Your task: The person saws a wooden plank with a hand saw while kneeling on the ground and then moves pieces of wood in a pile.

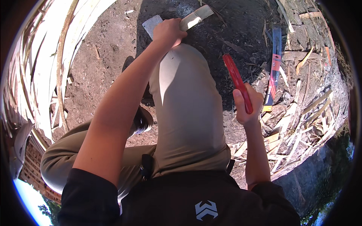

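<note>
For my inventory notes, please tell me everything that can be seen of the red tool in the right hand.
The red tool is long and narrow, with a darker line along part of it; it looks like hard plastic or painted metal. No blade clearly shows. The right hand grips its nearer part; the free end points forward and leftward, right of the beige trouser leg.
</note>
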Demonstrator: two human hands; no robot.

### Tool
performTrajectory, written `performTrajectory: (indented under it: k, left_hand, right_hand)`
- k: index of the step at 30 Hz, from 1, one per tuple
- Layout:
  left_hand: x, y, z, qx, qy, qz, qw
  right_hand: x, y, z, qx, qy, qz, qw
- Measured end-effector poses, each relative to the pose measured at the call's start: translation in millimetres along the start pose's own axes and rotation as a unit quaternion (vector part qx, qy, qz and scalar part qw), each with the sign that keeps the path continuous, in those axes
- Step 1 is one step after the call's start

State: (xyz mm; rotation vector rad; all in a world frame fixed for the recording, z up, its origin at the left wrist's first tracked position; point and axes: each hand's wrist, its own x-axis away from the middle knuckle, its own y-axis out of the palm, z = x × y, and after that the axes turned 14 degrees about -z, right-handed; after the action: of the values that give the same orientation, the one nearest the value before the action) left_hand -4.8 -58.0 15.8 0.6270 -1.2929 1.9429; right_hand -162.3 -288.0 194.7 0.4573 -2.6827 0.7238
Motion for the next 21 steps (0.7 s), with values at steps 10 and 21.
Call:
performTrajectory:
  k: [10, 21]
  left_hand:
    - [4.0, -1.4, 3.3, 0.009, -0.017, -0.002, 1.000]
    - [6.5, -2.7, 0.4, 0.011, -0.019, -0.011, 1.000]
  right_hand:
    - [29.5, -8.6, -5.7, 0.007, 0.005, -0.013, 1.000]
    - [34.5, -9.2, 21.0, 0.026, -0.041, 0.001, 0.999]
